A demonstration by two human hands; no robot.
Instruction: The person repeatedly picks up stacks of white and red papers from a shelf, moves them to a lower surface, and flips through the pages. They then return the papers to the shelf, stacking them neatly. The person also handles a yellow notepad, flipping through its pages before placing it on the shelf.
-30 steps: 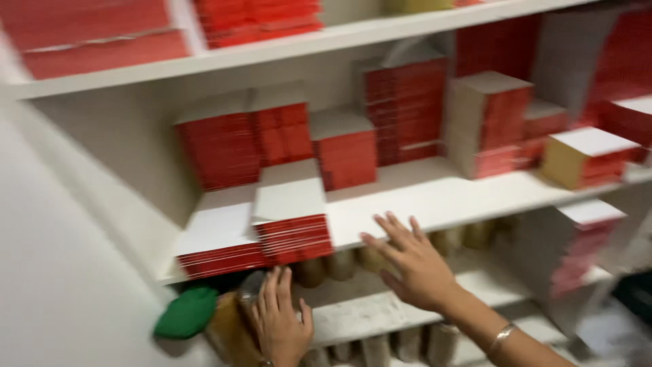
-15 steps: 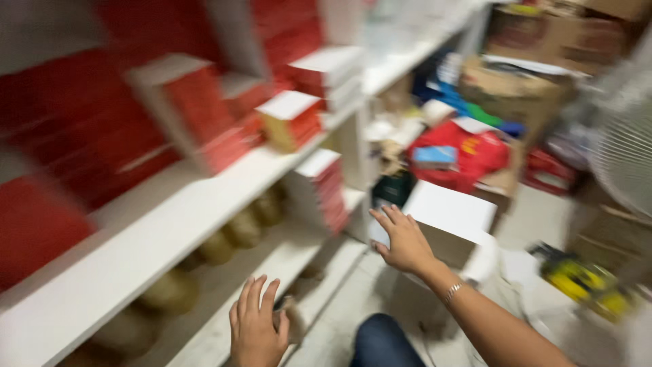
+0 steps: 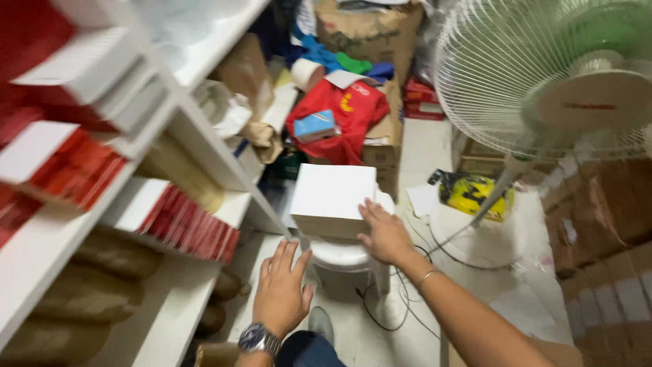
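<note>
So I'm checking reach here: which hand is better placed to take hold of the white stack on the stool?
Right. The right hand already rests on the white stack's near edge, while the left hand hovers open below, short of it.

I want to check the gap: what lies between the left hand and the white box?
Head view: only the white stool's rim lies between the left hand and the white box.

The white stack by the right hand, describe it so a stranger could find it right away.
Start at the big standing fan, then look left and down to the white stool on the floor. The white stack lies on it, the right hand touching its edge. Unlike the shelf stacks, it shows no red.
</note>
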